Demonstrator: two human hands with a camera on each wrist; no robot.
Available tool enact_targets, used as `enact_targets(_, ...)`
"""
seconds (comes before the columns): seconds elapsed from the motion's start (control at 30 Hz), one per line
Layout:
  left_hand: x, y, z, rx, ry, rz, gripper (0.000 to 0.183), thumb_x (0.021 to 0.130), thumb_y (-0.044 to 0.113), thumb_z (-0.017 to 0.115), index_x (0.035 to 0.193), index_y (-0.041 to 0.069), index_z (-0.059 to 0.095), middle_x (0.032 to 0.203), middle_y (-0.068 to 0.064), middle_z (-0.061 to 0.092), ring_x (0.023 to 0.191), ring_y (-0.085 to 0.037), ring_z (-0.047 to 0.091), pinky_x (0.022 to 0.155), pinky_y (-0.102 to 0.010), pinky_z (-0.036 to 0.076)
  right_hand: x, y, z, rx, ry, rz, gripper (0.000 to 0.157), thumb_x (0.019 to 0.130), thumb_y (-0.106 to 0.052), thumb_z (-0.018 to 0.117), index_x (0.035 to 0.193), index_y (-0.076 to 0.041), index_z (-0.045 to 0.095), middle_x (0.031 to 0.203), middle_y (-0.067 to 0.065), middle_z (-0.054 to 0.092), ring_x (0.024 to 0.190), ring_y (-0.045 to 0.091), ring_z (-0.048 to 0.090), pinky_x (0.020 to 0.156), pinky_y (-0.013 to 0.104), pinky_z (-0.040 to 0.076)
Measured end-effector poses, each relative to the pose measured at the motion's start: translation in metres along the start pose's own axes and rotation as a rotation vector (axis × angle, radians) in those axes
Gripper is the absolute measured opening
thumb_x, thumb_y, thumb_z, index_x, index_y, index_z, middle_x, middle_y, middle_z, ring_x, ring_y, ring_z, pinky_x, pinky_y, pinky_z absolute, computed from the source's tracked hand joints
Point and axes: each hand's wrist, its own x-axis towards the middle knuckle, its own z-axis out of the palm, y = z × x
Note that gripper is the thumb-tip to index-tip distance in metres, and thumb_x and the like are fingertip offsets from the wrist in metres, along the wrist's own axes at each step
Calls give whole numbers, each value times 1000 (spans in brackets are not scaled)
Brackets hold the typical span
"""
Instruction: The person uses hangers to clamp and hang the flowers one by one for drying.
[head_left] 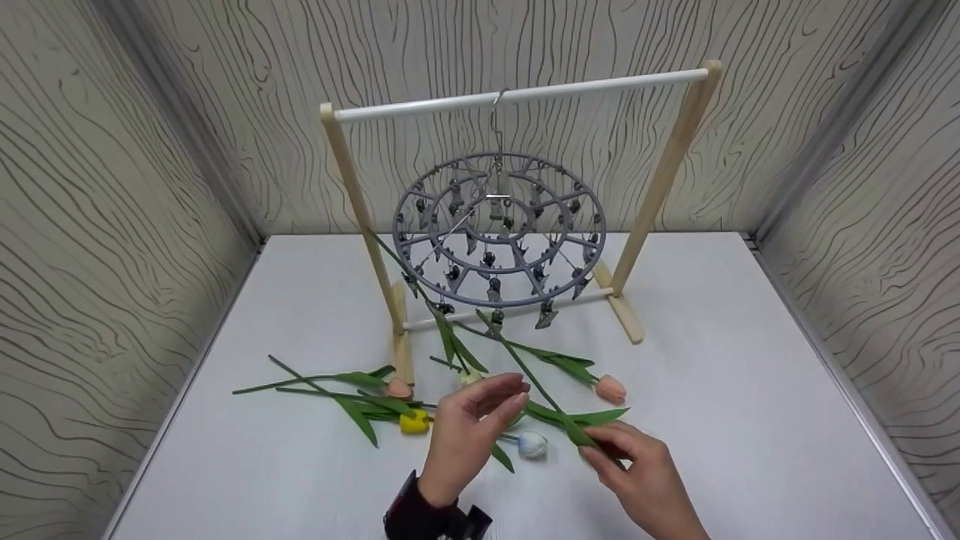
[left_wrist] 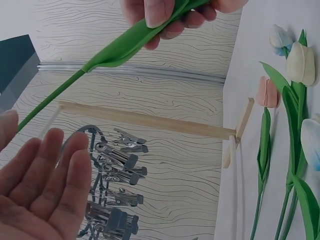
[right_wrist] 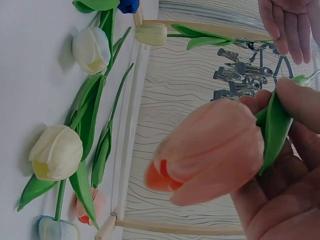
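Note:
My right hand (head_left: 637,469) pinches the leafy stem of a pink tulip (right_wrist: 210,150) between thumb and fingers. The flower head points toward me, and its green stem (left_wrist: 47,102) reaches out toward the rack. My left hand (head_left: 476,431) is beside that stem with relaxed, parted fingers and holds nothing; its palm shows in the left wrist view. Ahead, a round grey clip hanger (head_left: 499,304) hangs by its hook from the rack's white bar (head_left: 600,86). A pale cream tulip (right_wrist: 151,34) hangs head down from a clip on the hanger's left side.
More artificial tulips lie on the white table (head_left: 735,375): a yellow one (head_left: 413,421), a pale blue one (head_left: 532,445), a pink one (head_left: 610,389) and another pink one (head_left: 399,388). The rack's wooden posts (head_left: 667,180) stand on both sides. Wood-grain panels surround the table.

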Motion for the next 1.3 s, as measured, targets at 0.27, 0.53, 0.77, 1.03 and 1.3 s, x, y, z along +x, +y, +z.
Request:
enact_targets(0.27,0,4,-2,52,2,7,19,95,26,76,109,13,78,107,-4,79,95,-10,73,87,-22,59,-1,5,3,-14,-109,-86,16,92,-17,77,108,-14,77,101,3,73,81,-2,64,66,20,58)
enact_targets(0.53,-4,1,-10,17,3,10,21,94,25,77,106,8,77,103,-10,78,89,-11,75,83,-24,62,5,3,5,17,-313,-34,27,97,-28,72,120,-15,73,117,4,73,101,2,68,85,21,59)
enact_targets(0.77,-1,3,-18,-2,56,102,18,94,19,77,105,4,77,100,-13,79,89,-12,76,83,-26,63,25,-13,-2,-76,-124,-33,26,96,-17,73,122,-13,74,112,3,75,100,6,71,85,20,59)
enact_targets(1.03,12,11,-21,13,167,194,17,92,12,78,103,0,76,98,-16,79,89,-11,77,82,-26,63,87,-29,-20,-116,-30,-84,26,97,-7,71,123,-5,73,116,10,76,102,18,72,86,13,57)
enact_targets(1.3,26,12,-21,70,241,261,14,92,11,77,101,1,76,95,-14,80,85,-13,78,78,-27,63,144,-39,-16,-78,-155,-134,34,99,-15,71,130,-1,68,125,18,71,111,31,72,93,34,61)
